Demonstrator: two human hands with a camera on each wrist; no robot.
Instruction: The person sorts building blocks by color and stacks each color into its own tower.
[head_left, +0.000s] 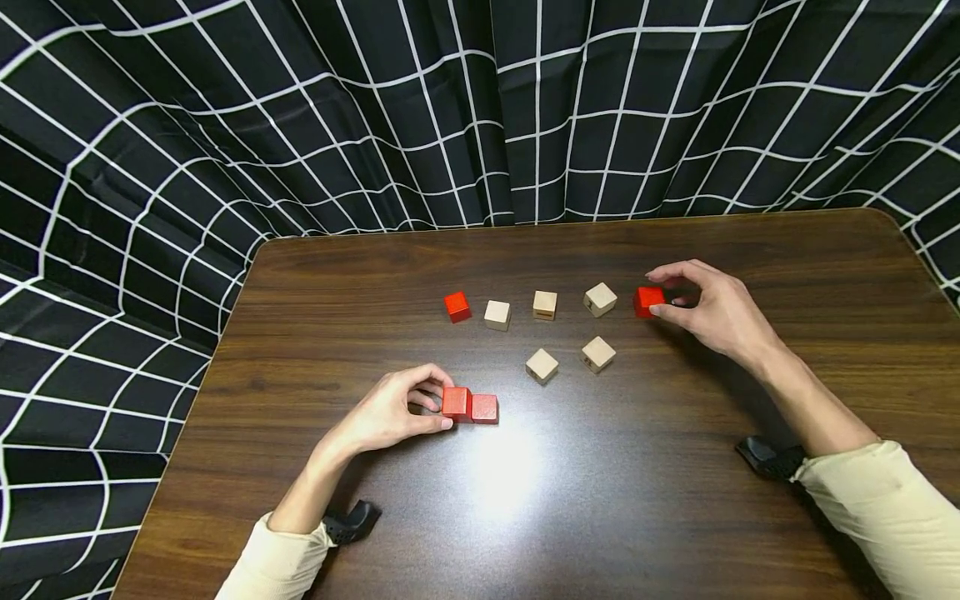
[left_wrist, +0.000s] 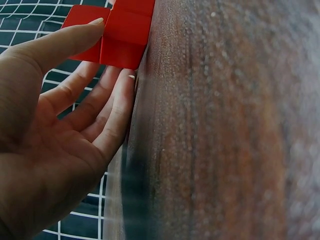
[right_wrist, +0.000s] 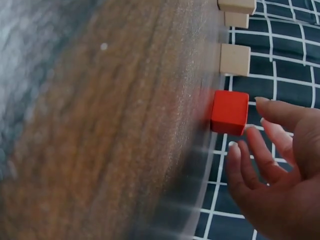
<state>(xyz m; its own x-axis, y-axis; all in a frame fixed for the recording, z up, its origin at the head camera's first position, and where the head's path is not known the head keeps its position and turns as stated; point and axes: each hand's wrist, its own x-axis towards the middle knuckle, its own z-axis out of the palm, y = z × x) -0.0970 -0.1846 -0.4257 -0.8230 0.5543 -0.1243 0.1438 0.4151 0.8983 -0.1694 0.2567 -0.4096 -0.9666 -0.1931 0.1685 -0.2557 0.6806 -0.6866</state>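
Note:
My left hand [head_left: 390,408] pinches a red cube [left_wrist: 82,32] between thumb and fingers. This cube sits on a second red cube [left_wrist: 125,45], and a third red cube [head_left: 485,409] stands beside that one on the table. At the right, my right hand [head_left: 712,308] is around another red cube [right_wrist: 230,112] on the table, thumb and fingers spread. The right wrist view shows a small gap between the thumb tip and this cube. One more red cube [head_left: 457,307] lies alone, left of the plain wooden cubes.
Several plain wooden cubes stand mid-table, among them one [head_left: 497,316] near the lone red cube and one [head_left: 600,300] left of my right hand. Behind the brown table [head_left: 360,283] hangs a black curtain [head_left: 420,108] with a white grid.

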